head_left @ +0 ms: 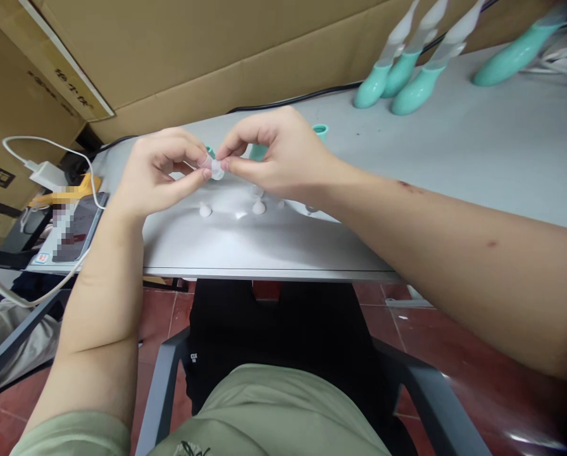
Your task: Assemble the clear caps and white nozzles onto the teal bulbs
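Note:
My left hand (162, 168) pinches a small translucent plastic piece (216, 170) between thumb and fingertips, above the grey table. On its other side, the thumb and index finger of my right hand (283, 155) close on the same piece. Below lie small white cone-shaped parts, among them one white cone (205, 209) on the left and another white cone (259, 207) nearer the middle. Partly hidden behind my right hand are a teal part (257, 152) and an open teal rim (320, 130).
Several teal squeeze bulbs with clear necks and white tips, such as this bulb (416, 92), lie at the back right. A cardboard wall (207, 57) and black cable (302, 98) border the table. At left are a phone-like device (77, 228), white charger (50, 176) and yellow object (88, 187).

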A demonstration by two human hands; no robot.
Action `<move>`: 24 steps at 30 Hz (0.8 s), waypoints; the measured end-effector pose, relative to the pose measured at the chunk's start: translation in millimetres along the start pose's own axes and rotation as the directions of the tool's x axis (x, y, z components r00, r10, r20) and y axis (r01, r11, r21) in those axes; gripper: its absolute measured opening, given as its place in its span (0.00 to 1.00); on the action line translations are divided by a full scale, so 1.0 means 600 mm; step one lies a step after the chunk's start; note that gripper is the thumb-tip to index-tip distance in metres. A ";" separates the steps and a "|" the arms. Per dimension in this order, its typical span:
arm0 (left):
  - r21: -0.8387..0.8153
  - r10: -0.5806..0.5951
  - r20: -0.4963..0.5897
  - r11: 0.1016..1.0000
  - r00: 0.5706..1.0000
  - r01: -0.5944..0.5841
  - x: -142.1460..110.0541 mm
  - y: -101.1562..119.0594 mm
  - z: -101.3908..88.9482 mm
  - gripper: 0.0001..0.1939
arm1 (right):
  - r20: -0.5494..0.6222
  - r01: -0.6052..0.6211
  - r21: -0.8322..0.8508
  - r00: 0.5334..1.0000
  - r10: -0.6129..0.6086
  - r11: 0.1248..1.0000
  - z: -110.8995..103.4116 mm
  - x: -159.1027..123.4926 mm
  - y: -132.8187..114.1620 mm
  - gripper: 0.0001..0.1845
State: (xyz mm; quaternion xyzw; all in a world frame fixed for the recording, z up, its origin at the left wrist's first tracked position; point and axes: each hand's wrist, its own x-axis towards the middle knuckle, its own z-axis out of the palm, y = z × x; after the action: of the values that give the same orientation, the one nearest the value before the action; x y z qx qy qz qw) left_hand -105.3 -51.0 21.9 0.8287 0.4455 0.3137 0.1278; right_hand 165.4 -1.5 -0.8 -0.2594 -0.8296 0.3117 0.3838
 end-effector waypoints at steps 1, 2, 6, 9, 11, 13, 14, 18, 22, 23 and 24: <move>0.021 -0.009 0.012 1.000 1.000 0.009 -0.001 0.001 -0.001 0.38 | -0.011 0.007 0.000 1.000 -0.007 1.000 0.000 0.000 0.002 0.07; 0.032 -0.009 0.016 0.999 1.000 0.008 -0.002 0.001 -0.001 0.39 | -0.013 0.015 0.000 1.000 -0.015 1.000 0.001 0.001 0.002 0.06; -0.052 0.087 -0.019 0.995 0.996 -0.088 0.005 -0.033 0.007 0.30 | -0.026 0.028 0.002 0.999 -0.028 1.000 0.002 0.005 0.006 0.08; -0.192 0.207 -0.130 0.954 0.970 -0.230 0.026 -0.090 0.020 0.27 | -0.065 0.069 0.044 0.996 -0.066 0.997 0.006 0.013 0.023 0.14; -0.232 0.240 -0.156 0.934 0.958 -0.271 0.040 -0.128 0.027 0.26 | -0.073 0.150 0.086 0.987 -0.144 0.985 0.007 0.018 0.039 0.12; -0.233 0.282 -0.192 0.917 0.940 -0.323 0.050 -0.155 0.031 0.25 | -0.061 0.191 0.112 0.981 -0.185 0.975 0.007 0.020 0.051 0.09; -0.224 0.310 -0.207 0.908 0.928 -0.353 0.053 -0.163 0.031 0.24 | -0.049 0.191 0.117 0.981 -0.187 0.975 0.007 0.020 0.054 0.08; -0.198 0.381 -0.220 0.884 0.898 -0.424 0.054 -0.181 0.034 0.21 | -0.078 0.168 0.138 0.984 -0.159 0.976 0.008 0.015 0.047 0.08; -0.216 0.347 -0.230 0.893 0.909 -0.395 0.051 -0.197 0.041 0.21 | -0.116 0.155 0.176 0.984 -0.136 0.972 0.009 0.009 0.035 0.09; -0.218 0.327 -0.250 0.898 0.911 -0.382 0.050 -0.201 0.043 0.21 | -0.118 0.145 0.179 0.985 -0.126 0.973 0.009 0.008 0.034 0.09; -0.216 0.310 -0.272 0.903 0.911 -0.372 0.051 -0.204 0.044 0.22 | -0.111 0.135 0.180 0.987 -0.116 0.974 0.009 0.008 0.034 0.08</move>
State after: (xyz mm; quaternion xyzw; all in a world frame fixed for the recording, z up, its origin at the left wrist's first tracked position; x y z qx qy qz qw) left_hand -156.6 45.4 -46.3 0.8276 0.2586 0.4818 0.1268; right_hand 162.3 14.0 -15.7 -0.1845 -0.7911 0.3499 0.4665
